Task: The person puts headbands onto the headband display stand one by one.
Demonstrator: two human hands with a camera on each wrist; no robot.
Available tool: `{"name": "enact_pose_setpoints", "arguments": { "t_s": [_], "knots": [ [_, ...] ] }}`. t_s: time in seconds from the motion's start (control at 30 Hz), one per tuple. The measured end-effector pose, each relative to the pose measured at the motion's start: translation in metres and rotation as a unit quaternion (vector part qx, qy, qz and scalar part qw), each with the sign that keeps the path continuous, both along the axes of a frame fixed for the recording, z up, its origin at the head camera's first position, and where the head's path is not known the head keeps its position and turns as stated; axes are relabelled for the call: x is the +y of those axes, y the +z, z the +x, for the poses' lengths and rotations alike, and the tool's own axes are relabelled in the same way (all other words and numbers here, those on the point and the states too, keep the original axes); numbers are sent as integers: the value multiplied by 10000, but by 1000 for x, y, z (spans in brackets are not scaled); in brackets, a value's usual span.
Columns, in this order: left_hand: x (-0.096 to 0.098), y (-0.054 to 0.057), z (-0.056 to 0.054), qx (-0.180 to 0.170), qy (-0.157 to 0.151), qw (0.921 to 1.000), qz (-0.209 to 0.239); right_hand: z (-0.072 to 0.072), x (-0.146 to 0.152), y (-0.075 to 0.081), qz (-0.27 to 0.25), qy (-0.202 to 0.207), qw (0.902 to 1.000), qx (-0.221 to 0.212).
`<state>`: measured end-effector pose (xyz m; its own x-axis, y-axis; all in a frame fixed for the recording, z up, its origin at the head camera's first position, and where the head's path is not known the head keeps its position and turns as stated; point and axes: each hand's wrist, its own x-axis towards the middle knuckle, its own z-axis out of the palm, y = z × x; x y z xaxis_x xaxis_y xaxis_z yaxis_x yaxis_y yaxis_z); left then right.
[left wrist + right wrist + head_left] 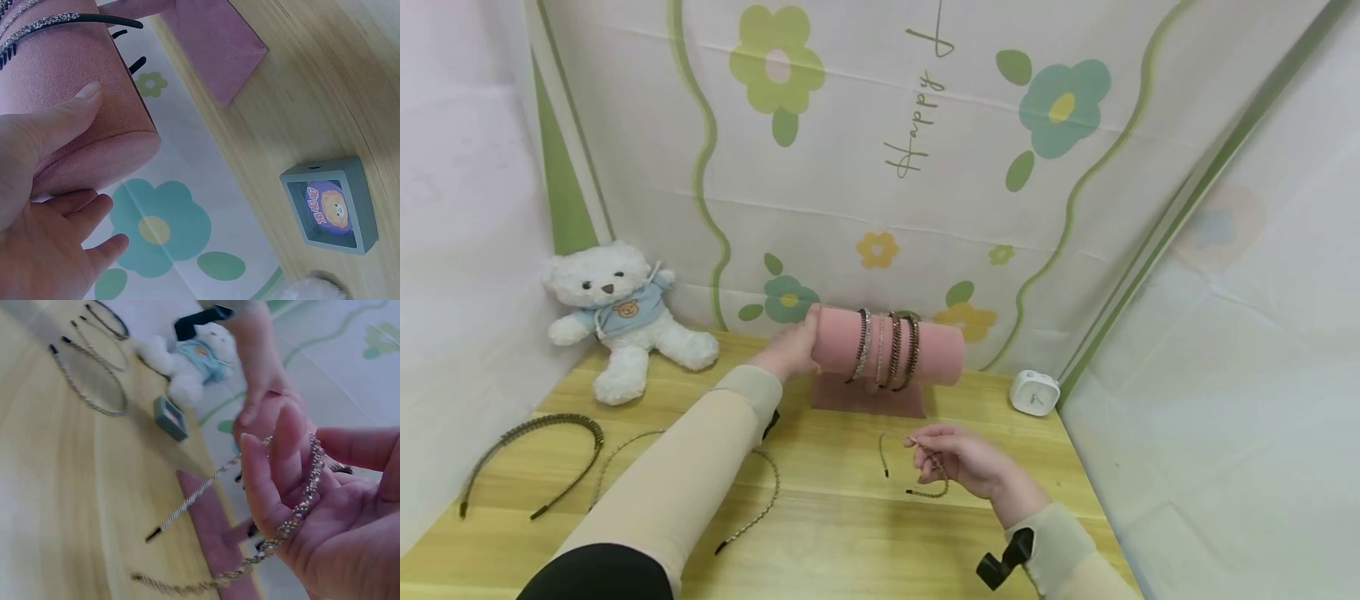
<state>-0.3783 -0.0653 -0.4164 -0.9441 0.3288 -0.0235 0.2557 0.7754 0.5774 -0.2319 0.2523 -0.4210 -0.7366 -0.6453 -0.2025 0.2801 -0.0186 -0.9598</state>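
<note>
A pink roll-shaped display stand (940, 354) carries several headbands (895, 350) around its middle. My left hand (790, 350) holds the roll's left end, its thumb (75, 122) along the surface and its fingers below the end. In front of the stand's right side, my right hand (970, 461) holds a thin beaded headband (300, 515) near the middle of its curve. Both dark tips of that headband point away from the palm, toward the left in the head view.
On the table's left lie a dark braided headband (546, 419) and thin headbands (767, 492), partly hidden by my left sleeve. A white teddy bear (632, 325) sits behind them. A grey box (369, 219) and a white clock (1034, 393) stand at the back. Printed curtains surround the table.
</note>
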Motion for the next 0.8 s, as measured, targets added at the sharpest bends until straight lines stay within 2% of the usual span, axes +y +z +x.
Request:
{"name": "enact_pose_setpoints", "arguments": {
  "t_s": [0.2,0.3,0.4,0.57,0.7,0.8],
  "knots": [
    [-1,1,2,-15,-25,10000,9,-1,27,9,-321,-466,9983,147],
    [-1,2,2,-8,-17,10000,-25,-3,41,13,-262,-885,9954,254],
    [-1,0,0,47,-21,10000,-30,-5,54,16,-6,-1433,9885,485],
    [-1,-1,-1,119,-28,9999,-54,-13,67,21,361,-2484,9656,677],
    [-1,-2,-1,147,-37,9998,-88,-25,70,31,221,-3244,9425,770],
    [-1,-1,-1,149,-31,9998,-104,-36,70,41,-57,-3559,9305,864]
  ]
}}
